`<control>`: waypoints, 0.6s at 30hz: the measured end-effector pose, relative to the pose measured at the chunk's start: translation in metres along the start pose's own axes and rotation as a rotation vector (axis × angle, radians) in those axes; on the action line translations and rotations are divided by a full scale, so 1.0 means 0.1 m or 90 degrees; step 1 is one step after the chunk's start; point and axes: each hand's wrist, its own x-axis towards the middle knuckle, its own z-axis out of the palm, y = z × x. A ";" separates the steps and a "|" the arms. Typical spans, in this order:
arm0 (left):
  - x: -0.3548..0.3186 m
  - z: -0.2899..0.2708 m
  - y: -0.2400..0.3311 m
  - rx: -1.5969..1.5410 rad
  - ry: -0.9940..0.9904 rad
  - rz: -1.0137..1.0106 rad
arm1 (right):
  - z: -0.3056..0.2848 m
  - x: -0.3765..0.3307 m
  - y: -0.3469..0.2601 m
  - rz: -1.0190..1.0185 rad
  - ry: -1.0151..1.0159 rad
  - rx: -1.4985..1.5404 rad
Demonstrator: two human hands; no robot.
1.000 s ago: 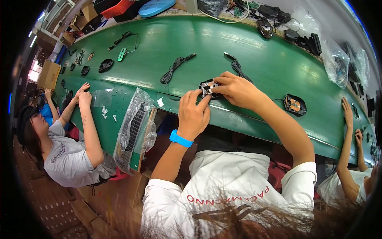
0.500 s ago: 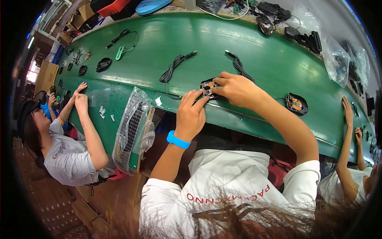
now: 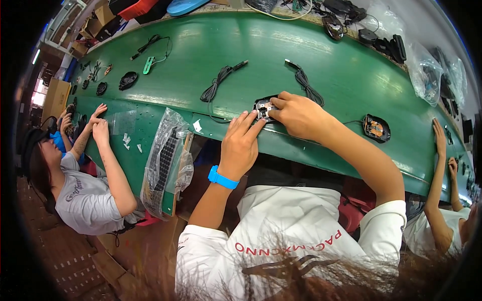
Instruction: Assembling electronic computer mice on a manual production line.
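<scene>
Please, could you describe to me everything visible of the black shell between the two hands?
The black shell looks like plastic, shallow and rounded, open side up. Inside show silvery and copper-coloured parts. It lies on the green worktop, toward the person's side. The left hand appears to touch its near-left side; the right hand covers its right part.

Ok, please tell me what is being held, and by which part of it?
An open mouse shell: the left hand at its near edge, the right hand at its right side.
</scene>
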 end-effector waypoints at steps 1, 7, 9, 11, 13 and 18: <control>0.00 0.01 0.00 0.001 0.000 0.002 | 0.00 -0.01 -0.01 0.012 0.002 0.002; 0.16 -0.10 0.02 -0.027 0.007 0.050 | 0.11 -0.12 0.00 0.018 0.093 0.054; 0.28 -0.12 0.01 -0.044 0.024 0.097 | 0.15 -0.18 0.00 0.000 0.157 0.089; 0.35 -0.09 -0.03 -0.048 0.006 0.112 | 0.19 -0.20 0.00 0.001 0.167 0.098; 0.40 -0.06 -0.04 -0.056 -0.037 0.135 | 0.22 -0.23 0.00 0.003 0.185 0.123; 0.43 -0.07 0.00 -0.057 -0.057 0.153 | 0.24 -0.39 0.13 -0.028 0.252 0.150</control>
